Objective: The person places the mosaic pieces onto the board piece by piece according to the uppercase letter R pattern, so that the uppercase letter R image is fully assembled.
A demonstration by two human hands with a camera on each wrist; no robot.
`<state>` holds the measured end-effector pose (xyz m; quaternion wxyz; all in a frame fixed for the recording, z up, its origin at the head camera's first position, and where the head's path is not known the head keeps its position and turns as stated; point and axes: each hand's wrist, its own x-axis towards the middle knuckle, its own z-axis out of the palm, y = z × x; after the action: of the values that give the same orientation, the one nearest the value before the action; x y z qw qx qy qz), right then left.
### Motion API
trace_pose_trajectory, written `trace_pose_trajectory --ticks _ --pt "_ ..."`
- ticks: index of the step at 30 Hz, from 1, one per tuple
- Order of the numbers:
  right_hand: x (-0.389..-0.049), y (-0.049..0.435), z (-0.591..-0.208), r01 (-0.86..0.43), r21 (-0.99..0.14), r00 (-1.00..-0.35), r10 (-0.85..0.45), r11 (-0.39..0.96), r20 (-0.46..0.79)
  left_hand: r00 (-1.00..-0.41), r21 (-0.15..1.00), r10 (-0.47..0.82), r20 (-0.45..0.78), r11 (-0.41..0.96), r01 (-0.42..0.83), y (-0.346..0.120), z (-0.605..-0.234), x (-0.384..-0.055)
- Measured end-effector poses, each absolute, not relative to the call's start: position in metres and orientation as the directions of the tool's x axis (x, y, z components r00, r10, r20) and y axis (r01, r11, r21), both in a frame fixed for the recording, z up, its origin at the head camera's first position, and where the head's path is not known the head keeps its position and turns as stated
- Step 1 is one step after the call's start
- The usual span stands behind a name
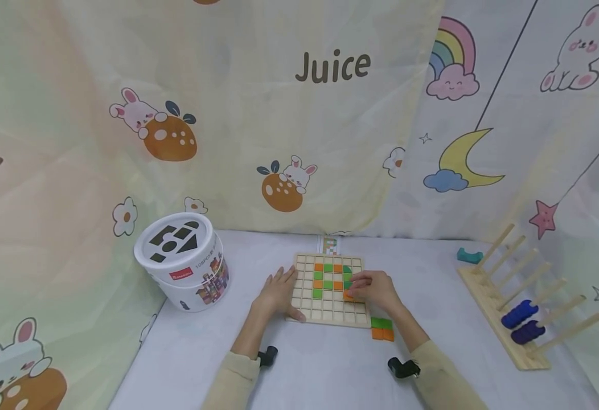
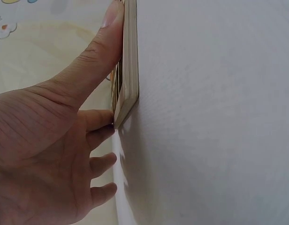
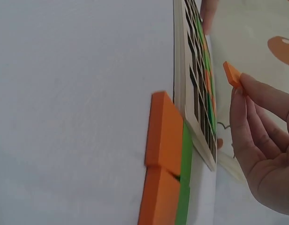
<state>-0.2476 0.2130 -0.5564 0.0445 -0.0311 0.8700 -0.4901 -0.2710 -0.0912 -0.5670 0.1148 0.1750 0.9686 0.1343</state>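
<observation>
A wooden grid board [image 1: 330, 314] lies on the white table, with green and orange tiles set in several of its squares. My left hand [image 1: 277, 295] rests at the board's left side, its fingers extended along the edge. In the left wrist view the thumb [image 2: 90, 61] lies against the board near a corner. Above the board's right part, my right hand [image 1: 380, 291] pinches an orange tile [image 3: 231, 74] between thumb and fingertips. Beside the near right corner sit loose green tiles [image 1: 381, 323] and orange tiles [image 1: 383, 334].
A white lidded bucket [image 1: 183, 285] with shaped holes stands at the left. On the right is a wooden peg rack [image 1: 501, 319] bearing blue and purple pieces, with a teal piece [image 1: 470, 255] behind it. A small patterned card [image 1: 330, 245] lies beyond the board. Printed cloth surrounds the table.
</observation>
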Motion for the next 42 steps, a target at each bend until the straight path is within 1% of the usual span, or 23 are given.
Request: trace_pose_trajectory --ticks 8,13,19,22,27,33,38,42 --pt "-0.255 0.191 -0.558 -0.002 -0.858 -0.989 -0.129 0.514 -0.075 -0.912 0.304 0.359 -0.200 0.907 0.290 -0.091 -0.568 -0.271" --pt "-0.259 0.180 -0.563 0.002 -0.852 -0.989 -0.128 0.523 -0.080 -0.914 0.319 0.369 -0.169 0.898 0.303 -0.091 -0.567 -0.269" --pt "-0.264 0.171 -0.565 -0.045 -0.843 -0.989 -0.143 0.537 -0.038 -0.915 0.303 0.361 -0.179 0.905 0.298 -0.090 -0.571 -0.271" --pt "-0.267 0.166 -0.566 -0.057 -0.845 -0.989 -0.147 0.532 -0.025 -0.917 0.289 0.357 -0.176 0.910 0.298 -0.091 -0.579 -0.274" --pt "-0.271 0.161 -0.568 -0.080 -0.833 -0.988 -0.156 0.548 -0.008 -0.917 0.291 0.356 -0.179 0.910 0.296 -0.091 -0.579 -0.273" --pt "-0.270 0.159 -0.569 -0.077 -0.817 -0.986 -0.167 0.572 -0.025 -0.910 0.325 0.376 -0.175 0.894 0.307 -0.089 -0.565 -0.265" --pt "-0.272 0.158 -0.568 -0.091 -0.785 -0.984 -0.175 0.613 -0.022 -0.909 0.311 0.368 -0.195 0.902 0.298 -0.089 -0.560 -0.266" --pt "-0.273 0.155 -0.567 -0.096 -0.771 -0.983 -0.184 0.630 -0.028 -0.912 0.295 0.359 -0.197 0.909 0.294 -0.091 -0.571 -0.271"
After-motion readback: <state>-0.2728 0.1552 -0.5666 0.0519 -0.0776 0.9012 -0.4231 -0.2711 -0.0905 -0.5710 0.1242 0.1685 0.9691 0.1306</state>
